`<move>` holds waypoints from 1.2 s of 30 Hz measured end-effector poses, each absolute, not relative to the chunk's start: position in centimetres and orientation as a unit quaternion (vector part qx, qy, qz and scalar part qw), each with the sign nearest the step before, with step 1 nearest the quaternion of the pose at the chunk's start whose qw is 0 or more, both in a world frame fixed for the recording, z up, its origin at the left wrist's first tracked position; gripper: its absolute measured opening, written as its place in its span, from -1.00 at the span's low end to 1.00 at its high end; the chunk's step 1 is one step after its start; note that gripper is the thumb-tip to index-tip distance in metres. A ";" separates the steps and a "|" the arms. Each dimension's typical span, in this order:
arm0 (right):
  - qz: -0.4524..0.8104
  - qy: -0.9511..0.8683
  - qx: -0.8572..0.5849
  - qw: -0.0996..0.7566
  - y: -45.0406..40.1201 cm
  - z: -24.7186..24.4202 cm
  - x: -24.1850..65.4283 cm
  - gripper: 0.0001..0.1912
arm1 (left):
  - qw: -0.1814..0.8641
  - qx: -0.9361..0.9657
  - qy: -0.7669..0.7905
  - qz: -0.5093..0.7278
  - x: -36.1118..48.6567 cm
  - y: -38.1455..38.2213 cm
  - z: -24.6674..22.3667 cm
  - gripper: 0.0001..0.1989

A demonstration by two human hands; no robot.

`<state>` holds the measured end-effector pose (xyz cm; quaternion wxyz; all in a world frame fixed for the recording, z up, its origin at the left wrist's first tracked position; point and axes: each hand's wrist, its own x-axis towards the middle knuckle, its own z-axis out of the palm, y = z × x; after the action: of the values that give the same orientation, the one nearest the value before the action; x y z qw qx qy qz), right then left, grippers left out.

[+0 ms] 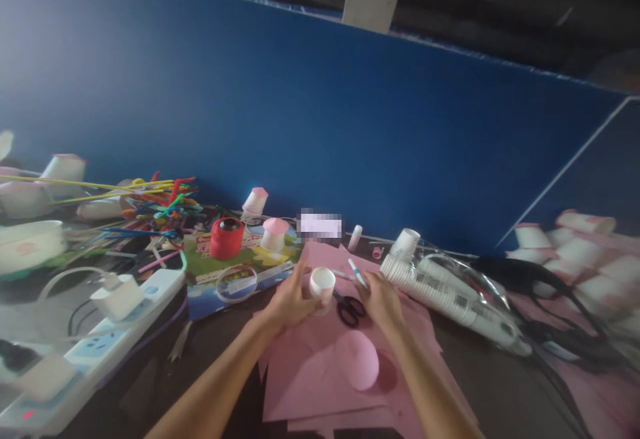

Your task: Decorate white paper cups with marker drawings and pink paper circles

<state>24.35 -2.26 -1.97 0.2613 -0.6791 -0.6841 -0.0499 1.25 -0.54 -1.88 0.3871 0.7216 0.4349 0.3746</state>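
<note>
My left hand (295, 297) has its fingers closed around a small white paper cup (323, 282), its open mouth facing up. In my right hand (381, 298) is a slim white marker (357, 271) with a blue band, pinched and tilted toward the cup. Black-handled scissors (351, 311) lie between my two hands on stacked pink paper sheets (305, 386). A pink paper cone or disc (358, 360) rests on the sheets below the scissors. The cup's lower side is partly covered by my fingers.
Red thread spool (227, 239) and pink-topped cup (275, 234) stand on a colourful booklet (205, 292). A sleeve of paper cups (450, 296) lies right, near more cups (595, 259). A power strip (95, 352) and pipe cleaners (165, 199) are left. A blue partition (320, 112) rises behind.
</note>
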 end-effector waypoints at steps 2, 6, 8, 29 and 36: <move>-0.050 -0.684 -0.672 0.279 -2.3 -2.0 24.2 -0.67 | 0.359 0.731 0.448 0.369 1.4 -0.4 -2.0 -0.12; -0.012 -0.635 -0.668 0.388 -2.1 -1.7 24.5 -0.61 | 0.305 0.758 0.457 0.351 1.5 -0.7 -1.5 -0.32; 0.022 -0.611 -0.664 0.431 -1.8 -1.3 24.8 -0.59 | 0.296 0.764 0.459 0.343 1.5 -1.0 -1.1 -0.40; 0.093 -0.509 -0.777 0.358 12.6 -0.9 25.2 -0.84 | 0.263 0.773 0.468 0.339 1.5 -1.4 -1.3 -0.52; 0.064 -0.521 -0.718 0.457 10.2 2.6 25.3 -0.67 | 0.262 0.772 0.463 0.346 1.7 -1.3 -1.6 -0.49</move>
<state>25.25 10.25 2.59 0.4570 -0.7181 -0.5210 0.0636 1.68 -1.31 -1.55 0.2625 0.7723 0.4633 0.3465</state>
